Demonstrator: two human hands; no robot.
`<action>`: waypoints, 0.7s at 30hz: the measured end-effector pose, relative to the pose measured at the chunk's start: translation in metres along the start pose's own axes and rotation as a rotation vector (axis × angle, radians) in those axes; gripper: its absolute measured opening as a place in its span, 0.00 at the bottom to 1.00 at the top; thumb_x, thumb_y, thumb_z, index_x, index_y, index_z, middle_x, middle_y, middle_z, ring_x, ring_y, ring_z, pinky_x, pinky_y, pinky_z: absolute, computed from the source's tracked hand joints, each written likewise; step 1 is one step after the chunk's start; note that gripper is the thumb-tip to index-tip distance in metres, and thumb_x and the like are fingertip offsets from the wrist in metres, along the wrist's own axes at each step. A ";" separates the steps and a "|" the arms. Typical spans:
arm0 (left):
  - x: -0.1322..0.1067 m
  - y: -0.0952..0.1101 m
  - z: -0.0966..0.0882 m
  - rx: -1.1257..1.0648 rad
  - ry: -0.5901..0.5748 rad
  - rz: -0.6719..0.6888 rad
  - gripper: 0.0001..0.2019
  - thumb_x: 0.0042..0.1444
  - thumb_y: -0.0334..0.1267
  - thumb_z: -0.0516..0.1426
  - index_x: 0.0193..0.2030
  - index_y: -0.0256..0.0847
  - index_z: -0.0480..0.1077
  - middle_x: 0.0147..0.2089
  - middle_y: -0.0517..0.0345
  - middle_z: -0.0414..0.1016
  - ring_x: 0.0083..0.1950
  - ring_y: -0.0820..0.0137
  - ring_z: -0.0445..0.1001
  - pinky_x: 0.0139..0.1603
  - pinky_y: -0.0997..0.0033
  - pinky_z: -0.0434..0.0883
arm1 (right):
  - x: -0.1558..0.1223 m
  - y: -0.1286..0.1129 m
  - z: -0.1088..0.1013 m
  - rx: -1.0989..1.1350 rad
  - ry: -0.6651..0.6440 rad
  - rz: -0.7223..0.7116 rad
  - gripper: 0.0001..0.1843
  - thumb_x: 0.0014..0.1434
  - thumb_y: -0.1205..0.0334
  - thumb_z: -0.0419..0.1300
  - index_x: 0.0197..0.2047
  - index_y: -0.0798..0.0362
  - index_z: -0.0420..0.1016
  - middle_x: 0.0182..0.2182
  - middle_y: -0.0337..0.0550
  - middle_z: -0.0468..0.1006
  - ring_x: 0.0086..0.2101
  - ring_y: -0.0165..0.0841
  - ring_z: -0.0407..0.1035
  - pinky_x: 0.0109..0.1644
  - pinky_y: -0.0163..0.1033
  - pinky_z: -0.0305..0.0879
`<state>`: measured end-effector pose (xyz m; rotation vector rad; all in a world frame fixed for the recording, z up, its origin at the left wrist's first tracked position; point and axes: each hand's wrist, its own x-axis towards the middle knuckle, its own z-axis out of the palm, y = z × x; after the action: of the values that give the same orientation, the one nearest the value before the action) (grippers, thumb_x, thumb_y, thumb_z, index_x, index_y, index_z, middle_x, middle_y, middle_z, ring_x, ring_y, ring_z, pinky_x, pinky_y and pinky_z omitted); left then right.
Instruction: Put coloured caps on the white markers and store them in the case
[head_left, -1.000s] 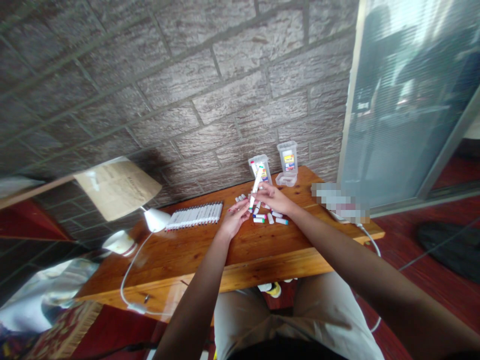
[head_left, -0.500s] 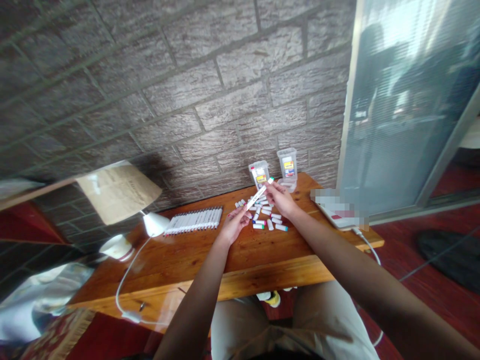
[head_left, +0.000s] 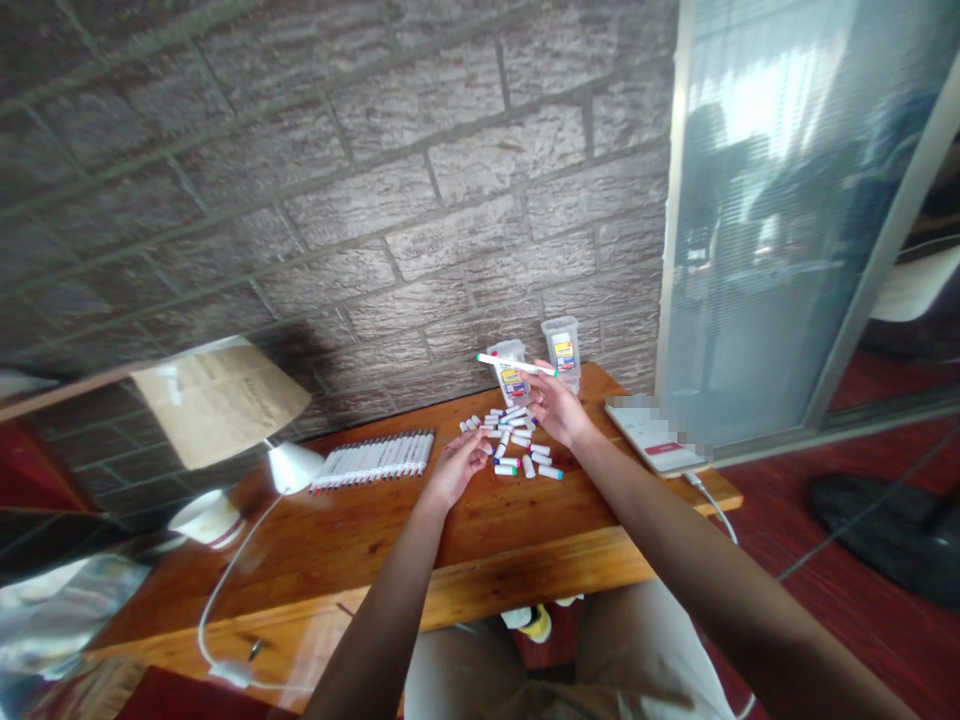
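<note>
Toward the back edge of the surface (head_left: 517, 525), the right hand (head_left: 559, 410) grips a white marker (head_left: 516, 364) with green ends, held nearly level above the surface, in front of the left clear box (head_left: 513, 385). The left hand (head_left: 457, 470) is over the middle of the surface, fingers partly curled; whether it grips anything cannot be determined. Short white tubes (head_left: 520, 441) with coloured ends lie scattered beside its fingertips. Left of that hand, white pens (head_left: 379, 460) lie side by side in a row. The right clear box (head_left: 564, 357) stands near the back right corner. Along the right edge lies a flat white device (head_left: 652, 432), partly blurred.
</note>
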<state>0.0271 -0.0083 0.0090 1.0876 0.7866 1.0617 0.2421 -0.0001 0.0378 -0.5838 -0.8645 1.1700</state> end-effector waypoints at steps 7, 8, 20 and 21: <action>-0.002 0.003 0.003 -0.008 0.022 -0.010 0.24 0.35 0.50 0.74 0.36 0.37 0.80 0.29 0.59 0.76 0.27 0.80 0.68 0.31 0.79 0.63 | -0.006 -0.004 0.005 0.208 -0.072 0.075 0.22 0.47 0.56 0.69 0.47 0.41 0.71 0.41 0.33 0.81 0.23 0.23 0.61 0.21 0.29 0.55; -0.003 0.003 0.003 -0.009 0.022 -0.010 0.24 0.35 0.50 0.74 0.36 0.37 0.80 0.29 0.58 0.76 0.27 0.80 0.69 0.31 0.79 0.63 | -0.006 -0.004 0.005 0.208 -0.078 0.072 0.22 0.48 0.56 0.69 0.47 0.41 0.71 0.42 0.33 0.81 0.23 0.23 0.61 0.21 0.29 0.55; 0.002 -0.003 -0.001 0.003 0.001 0.003 0.23 0.38 0.52 0.72 0.38 0.38 0.79 0.30 0.58 0.76 0.26 0.80 0.68 0.31 0.78 0.62 | -0.004 -0.001 0.005 0.022 -0.013 -0.041 0.21 0.52 0.46 0.67 0.49 0.39 0.72 0.50 0.36 0.80 0.22 0.25 0.59 0.21 0.32 0.55; 0.002 -0.004 -0.002 0.004 -0.006 0.006 0.23 0.39 0.52 0.72 0.38 0.38 0.79 0.30 0.59 0.75 0.26 0.80 0.68 0.31 0.77 0.62 | -0.002 -0.003 0.005 0.002 0.007 -0.054 0.21 0.53 0.44 0.66 0.48 0.39 0.72 0.49 0.37 0.80 0.22 0.26 0.58 0.20 0.33 0.55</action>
<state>0.0271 -0.0063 0.0049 1.0965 0.7816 1.0621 0.2391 -0.0033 0.0423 -0.5593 -0.8678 1.1187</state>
